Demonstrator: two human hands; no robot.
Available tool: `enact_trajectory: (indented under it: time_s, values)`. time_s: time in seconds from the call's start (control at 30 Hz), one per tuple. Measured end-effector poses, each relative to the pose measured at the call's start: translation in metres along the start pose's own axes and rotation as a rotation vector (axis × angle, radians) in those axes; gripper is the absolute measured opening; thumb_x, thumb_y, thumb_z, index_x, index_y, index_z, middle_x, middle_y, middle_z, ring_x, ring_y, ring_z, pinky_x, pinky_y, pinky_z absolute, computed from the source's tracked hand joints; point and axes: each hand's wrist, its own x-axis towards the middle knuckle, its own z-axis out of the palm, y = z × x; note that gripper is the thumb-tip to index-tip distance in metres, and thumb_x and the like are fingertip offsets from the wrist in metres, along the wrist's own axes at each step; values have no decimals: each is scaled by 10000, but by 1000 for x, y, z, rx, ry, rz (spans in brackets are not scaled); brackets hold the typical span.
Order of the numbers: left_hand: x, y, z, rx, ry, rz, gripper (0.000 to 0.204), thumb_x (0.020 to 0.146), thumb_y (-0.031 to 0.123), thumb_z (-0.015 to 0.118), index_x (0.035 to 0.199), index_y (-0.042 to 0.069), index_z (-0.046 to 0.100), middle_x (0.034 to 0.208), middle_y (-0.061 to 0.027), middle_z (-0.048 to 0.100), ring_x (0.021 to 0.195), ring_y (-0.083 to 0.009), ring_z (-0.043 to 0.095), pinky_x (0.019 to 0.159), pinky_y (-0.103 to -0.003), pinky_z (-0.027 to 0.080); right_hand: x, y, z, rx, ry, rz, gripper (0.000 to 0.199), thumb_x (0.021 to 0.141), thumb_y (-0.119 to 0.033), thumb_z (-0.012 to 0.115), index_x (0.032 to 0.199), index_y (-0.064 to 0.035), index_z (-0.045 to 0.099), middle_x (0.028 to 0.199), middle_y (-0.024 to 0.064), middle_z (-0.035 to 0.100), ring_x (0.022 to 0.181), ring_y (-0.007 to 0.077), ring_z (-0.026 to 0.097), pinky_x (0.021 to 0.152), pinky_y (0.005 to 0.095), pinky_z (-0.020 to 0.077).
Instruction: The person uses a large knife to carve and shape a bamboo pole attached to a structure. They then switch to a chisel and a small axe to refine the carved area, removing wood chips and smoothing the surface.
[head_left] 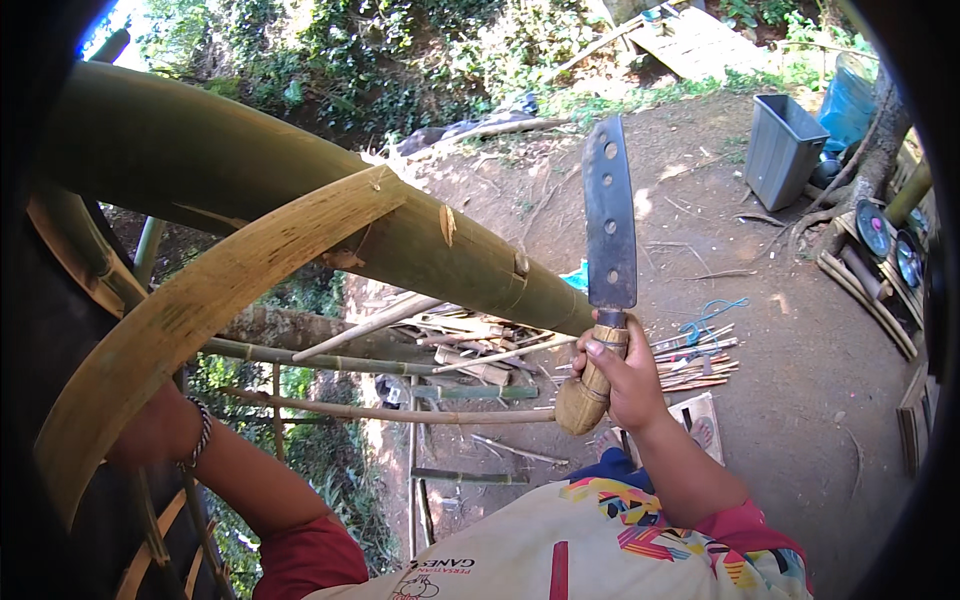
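My right hand (628, 377) is closed round the wooden handle (583, 395) of a machete. Its dark, broad blade (610, 225) has a row of round holes and points up, away from me. My left hand (155, 425) is at the lower left, mostly behind a curved, split bamboo strip (215, 290); its fingers are hidden, so I cannot tell whether it grips the strip. The strip's pale inner side shows, and its far end overlaps a thick green bamboo pole (300, 195). That pole slants from the upper left down toward the blade, with a chipped spot on its side.
Split wood (470, 345) and thin sticks (695, 370) lie on the dirt ground beyond a thin horizontal pole (400, 410). A grey bin (783, 150) stands at the far right beside a tree trunk (885, 130). My bare feet are on a pale board (697, 415).
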Motion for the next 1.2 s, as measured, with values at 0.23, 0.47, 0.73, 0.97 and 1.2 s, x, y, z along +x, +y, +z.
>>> enact_trajectory:
  time_s: [0.23,0.47,0.73,0.97,1.2]
  values:
    - [8,3,-7,-994,4,-466,512,915,508,526,1109,47,635,1128,-147,645,1005,-350,628,857,-530,500,-15,39,-10,559,-71,346,413,875,-36,509,1282,-36,438,928,111,562,785,204,608,717,406,547]
    - [11,-15,-3,-2692,-314,-1161,404,956,323,502,1177,-11,559,1270,-163,580,1174,-342,560,999,-608,434,-3,48,52,667,-171,270,377,896,-94,595,1232,-30,437,795,92,576,668,179,611,626,368,544]
    - [34,6,-17,-2671,-346,-1164,542,949,465,391,1233,41,572,1288,-153,575,1215,-349,535,1077,-566,357,8,53,86,805,-240,284,347,890,-53,548,1225,-52,455,803,88,537,668,181,571,627,388,529]
    - [25,0,-10,-2983,-468,-958,541,954,472,385,1215,41,582,1285,-150,577,1233,-335,523,1087,-554,345,17,40,87,798,-186,261,334,883,-65,569,1195,-32,453,838,94,557,656,175,596,587,364,545]
    - [20,-11,-8,-2477,-437,-967,492,956,457,418,1206,62,573,1276,-123,580,1213,-322,532,1060,-565,369,41,-10,21,851,316,-436,347,915,-96,475,1259,-61,442,829,49,518,676,112,526,648,328,498]
